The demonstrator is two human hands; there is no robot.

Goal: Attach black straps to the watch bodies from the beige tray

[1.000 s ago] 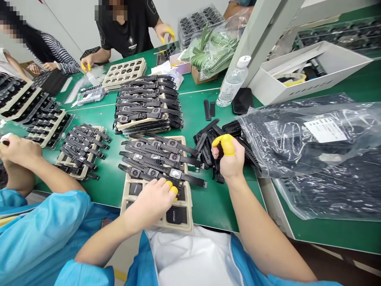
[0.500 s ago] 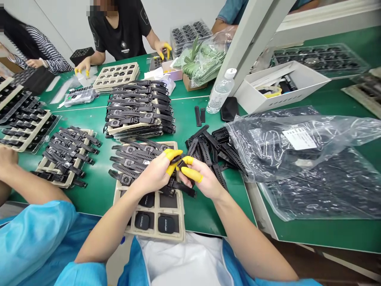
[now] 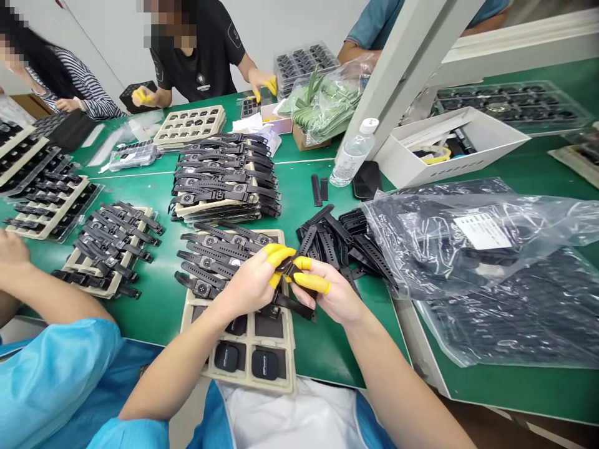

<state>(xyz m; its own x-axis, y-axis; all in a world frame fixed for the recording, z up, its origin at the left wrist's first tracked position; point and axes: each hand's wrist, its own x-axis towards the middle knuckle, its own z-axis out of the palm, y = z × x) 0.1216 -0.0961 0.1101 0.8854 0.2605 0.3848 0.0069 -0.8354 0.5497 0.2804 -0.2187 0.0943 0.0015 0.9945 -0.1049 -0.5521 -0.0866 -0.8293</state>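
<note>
My left hand [image 3: 253,280], with yellow finger cots on its fingertips, pinches a small black smartwatch body [image 3: 286,266]. My right hand [image 3: 334,290], also in yellow cots, meets it from the right and grips a black watch strap [image 3: 306,293] against the watch's edge; the fingers partly hide the joint. Under both hands lies a beige compartment tray [image 3: 291,368]. Strapped watches [image 3: 210,262] lie face down across its far part, and square black watch bodies [image 3: 266,363] sit in its near compartments. A pile of loose black straps [image 3: 327,240] lies just beyond my right hand.
Stacked trays of watches [image 3: 224,178] stand ahead. At right are a large clear bag of black straps [image 3: 496,305], a water bottle [image 3: 353,156], a phone [image 3: 367,179] and a white box [image 3: 449,165]. Co-workers sit left and opposite; one's arm [image 3: 51,287] is close by.
The view has tilted slightly, so the scene sits lower and further right. My hands stay together, with the watch and strap turned a little. The co-worker opposite has lifted a hand from the table.
</note>
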